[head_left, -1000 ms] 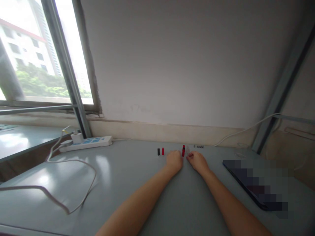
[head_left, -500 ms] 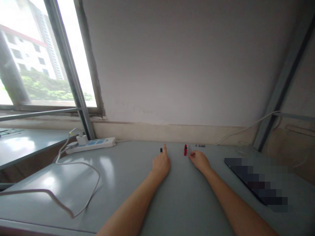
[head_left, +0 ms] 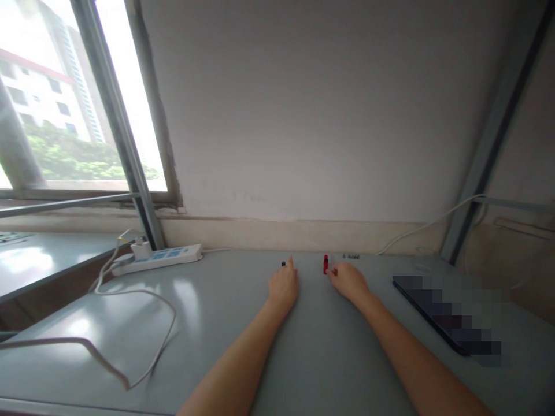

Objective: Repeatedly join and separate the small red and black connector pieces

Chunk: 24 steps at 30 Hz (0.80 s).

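Your left hand (head_left: 284,286) is over the far half of the grey surface (head_left: 321,352), its index finger pointing toward the wall (head_left: 303,115) and the other fingers curled; a small black cylinder (head_left: 283,264) shows just beyond it, partly hidden, and you cannot tell from this view whether that hand grips anything. Your right hand (head_left: 348,279) is well apart from the left, its thumb and fingertips drawn close together beside an upright red-and-black piece (head_left: 325,264); whether they touch or pinch it is too small to tell. A row of tiny dark pieces (head_left: 352,256) lies beyond your right hand, near the wall; a dark flat object (head_left: 446,318), blurred by pixelation, lies to the right of your right forearm; at the far left sit a white power strip (head_left: 184,255) with a white plug (head_left: 141,249) in it and a looping pale cable (head_left: 167,300).
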Tool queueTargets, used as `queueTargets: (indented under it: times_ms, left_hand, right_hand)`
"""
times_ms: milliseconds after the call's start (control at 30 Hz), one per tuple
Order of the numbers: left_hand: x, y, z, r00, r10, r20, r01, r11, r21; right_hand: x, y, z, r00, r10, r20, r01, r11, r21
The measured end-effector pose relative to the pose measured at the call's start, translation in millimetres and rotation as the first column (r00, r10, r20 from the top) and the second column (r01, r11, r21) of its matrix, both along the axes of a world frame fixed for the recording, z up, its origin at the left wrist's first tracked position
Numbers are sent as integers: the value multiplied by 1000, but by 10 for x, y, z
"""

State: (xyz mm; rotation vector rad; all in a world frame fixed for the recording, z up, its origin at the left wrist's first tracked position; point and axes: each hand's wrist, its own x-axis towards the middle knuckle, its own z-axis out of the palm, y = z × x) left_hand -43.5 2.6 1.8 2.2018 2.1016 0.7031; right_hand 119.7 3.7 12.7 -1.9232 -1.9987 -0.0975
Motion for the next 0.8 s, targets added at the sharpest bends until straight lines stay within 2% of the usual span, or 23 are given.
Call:
queueTargets:
  times_ms: [67,133,200,267,367,433,567,700,800]
  left_hand:
    - [-13,31,-2,993,-28,116,23,999,39]
    - [-6,53,-8,941,-87,326,70,996,63]
    - [27,51,-8,809,-126,573,119,992,51]
    - [80,19,10,626,-103,773,158,987,3]
    - [153,-61,61,386,-38,922,208,977,-46]
    - [178,-105,87,299,-16,954,231,971,-56]
    - [181,-127,79,241,12,971,240,968,-71]
    - [181,-108,48,229,42,972,224,970,-95]
    - [188,-97,37,234,38,971,217,972,-90]
  right_hand:
    - [-48,-15,20,999,38,-34,-37,999,27]
    - [-96,-24,35,993,88,-83,-84,995,60]
    - [-140,-27,42,977,152,-149,-140,986,85]
    - [-175,-25,42,955,201,-219,-183,978,100]
    - [-202,-20,32,919,249,-306,-233,969,87]
    - [-203,-13,21,890,284,-357,-279,958,65]
    - [-176,25,-14,808,310,-501,-346,938,23]
    - [-136,70,-56,724,323,-610,-397,918,15]
    - [-120,70,-63,696,332,-637,-415,909,21]
